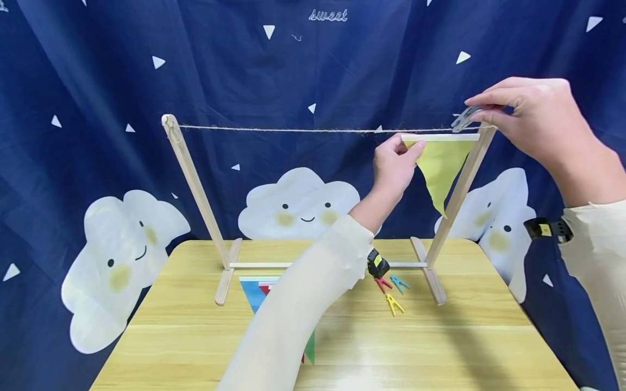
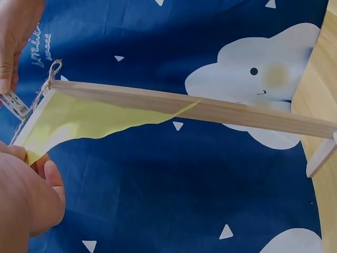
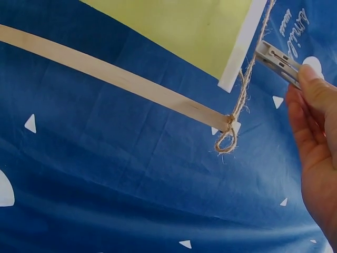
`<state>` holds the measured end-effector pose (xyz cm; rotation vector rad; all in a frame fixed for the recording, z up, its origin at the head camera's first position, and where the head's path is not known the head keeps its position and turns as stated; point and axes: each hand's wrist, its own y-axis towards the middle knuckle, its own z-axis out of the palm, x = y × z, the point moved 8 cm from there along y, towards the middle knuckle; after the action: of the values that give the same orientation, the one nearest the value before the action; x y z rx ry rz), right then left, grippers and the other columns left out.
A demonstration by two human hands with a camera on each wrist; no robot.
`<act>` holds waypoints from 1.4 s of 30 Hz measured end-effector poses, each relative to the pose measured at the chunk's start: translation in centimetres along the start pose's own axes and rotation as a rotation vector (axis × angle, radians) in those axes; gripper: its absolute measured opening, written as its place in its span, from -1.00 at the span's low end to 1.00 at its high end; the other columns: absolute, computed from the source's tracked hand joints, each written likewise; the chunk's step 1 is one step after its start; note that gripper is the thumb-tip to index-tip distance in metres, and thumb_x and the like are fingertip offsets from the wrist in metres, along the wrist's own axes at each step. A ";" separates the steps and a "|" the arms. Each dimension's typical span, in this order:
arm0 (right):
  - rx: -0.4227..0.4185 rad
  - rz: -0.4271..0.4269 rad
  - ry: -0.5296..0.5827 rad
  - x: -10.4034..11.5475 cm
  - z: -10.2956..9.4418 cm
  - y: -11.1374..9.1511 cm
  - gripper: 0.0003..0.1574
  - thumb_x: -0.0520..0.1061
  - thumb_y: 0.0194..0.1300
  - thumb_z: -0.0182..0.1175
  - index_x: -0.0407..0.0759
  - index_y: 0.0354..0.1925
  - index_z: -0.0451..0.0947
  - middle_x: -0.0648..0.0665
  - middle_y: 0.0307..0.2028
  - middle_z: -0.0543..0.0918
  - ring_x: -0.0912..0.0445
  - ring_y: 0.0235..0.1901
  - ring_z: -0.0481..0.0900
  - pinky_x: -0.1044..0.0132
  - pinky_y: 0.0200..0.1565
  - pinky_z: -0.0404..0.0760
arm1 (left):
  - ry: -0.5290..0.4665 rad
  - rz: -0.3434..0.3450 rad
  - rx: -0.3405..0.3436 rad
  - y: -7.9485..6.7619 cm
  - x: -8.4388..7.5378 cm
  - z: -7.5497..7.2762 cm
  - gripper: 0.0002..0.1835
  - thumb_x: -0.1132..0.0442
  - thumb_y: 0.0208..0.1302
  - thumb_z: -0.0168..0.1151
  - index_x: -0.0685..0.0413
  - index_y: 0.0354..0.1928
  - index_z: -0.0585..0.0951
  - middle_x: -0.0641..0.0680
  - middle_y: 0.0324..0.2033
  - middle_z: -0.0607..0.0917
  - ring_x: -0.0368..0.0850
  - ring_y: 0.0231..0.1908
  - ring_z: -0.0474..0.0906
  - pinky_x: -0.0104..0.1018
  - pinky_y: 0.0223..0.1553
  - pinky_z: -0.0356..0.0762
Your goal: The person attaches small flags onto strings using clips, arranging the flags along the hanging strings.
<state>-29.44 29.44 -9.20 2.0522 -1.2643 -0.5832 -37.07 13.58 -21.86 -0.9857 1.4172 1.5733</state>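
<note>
My left hand [image 1: 395,165] pinches the left end of the white top strip of a yellow triangular pennant [image 1: 442,168]. The pennant hangs point down just under a twine line [image 1: 293,130], close to the right wooden post [image 1: 462,198]. Above the line, my right hand [image 1: 543,117] holds a grey clothespin [image 3: 279,62] between thumb and fingers. In the right wrist view, the tip of the clothespin is at the twine [image 3: 247,87], apart from the pennant's white strip [image 3: 239,55]. The twine's knotted loop sits at the post's top.
The twine runs to a left wooden post [image 1: 195,190]. On the table [image 1: 440,347] lie a red clothespin [image 1: 383,284], a blue clothespin [image 1: 399,283] and a yellow clothespin [image 1: 393,305]. Blue [image 1: 253,292] and green pennants [image 1: 310,350] lie partly behind my left sleeve. A dark curtain hangs behind.
</note>
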 end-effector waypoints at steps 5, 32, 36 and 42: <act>0.013 -0.008 0.000 0.0 0.2 0.1 -0.75 -0.27 0.34 0.36 -0.24 -0.01 0.77 -0.33 -0.03 0.76 -0.21 -0.08 0.68 0.92 -0.04 0.03 | -0.002 -0.007 -0.011 0.0 -0.2 0.2 -0.90 0.26 0.33 0.43 0.15 -0.23 0.76 -0.08 -0.54 0.63 -0.40 -0.53 0.44 -0.60 -0.47 0.49; 0.161 0.008 -0.023 -0.4 1.9 0.4 -0.73 -0.22 0.40 0.31 -0.25 0.03 0.74 -0.34 0.00 0.74 -0.24 -0.04 0.66 -0.23 0.03 0.59 | -0.073 -0.028 -0.013 0.3 0.1 1.1 -0.91 0.30 0.33 0.42 0.17 -0.19 0.76 -0.08 -0.53 0.62 -0.39 -0.53 0.44 -0.59 -0.47 0.52; 0.157 -0.006 -0.036 -0.4 1.9 0.4 -0.73 -0.20 0.39 0.32 -0.22 0.03 0.75 -0.31 0.00 0.75 -0.21 -0.06 0.68 -0.01 0.12 0.60 | -0.078 -0.008 -0.012 0.4 0.0 1.0 -0.90 0.32 0.32 0.42 0.21 -0.19 0.76 -0.07 -0.53 0.61 -0.39 -0.54 0.42 -0.60 -0.49 0.49; 0.167 -0.009 -0.040 -0.3 2.0 0.5 -0.72 -0.19 0.39 0.33 -0.22 0.03 0.75 -0.31 0.00 0.75 -0.21 -0.06 0.68 -0.09 0.07 0.61 | -0.047 -0.009 -0.016 0.5 -0.1 1.0 -0.91 0.29 0.33 0.42 0.18 -0.22 0.76 -0.09 -0.55 0.60 -0.39 -0.56 0.41 -0.60 -0.50 0.46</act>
<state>-31.22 29.00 -10.22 2.1925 -1.3686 -0.5415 -37.54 14.51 -21.45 -0.9575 1.3680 1.5937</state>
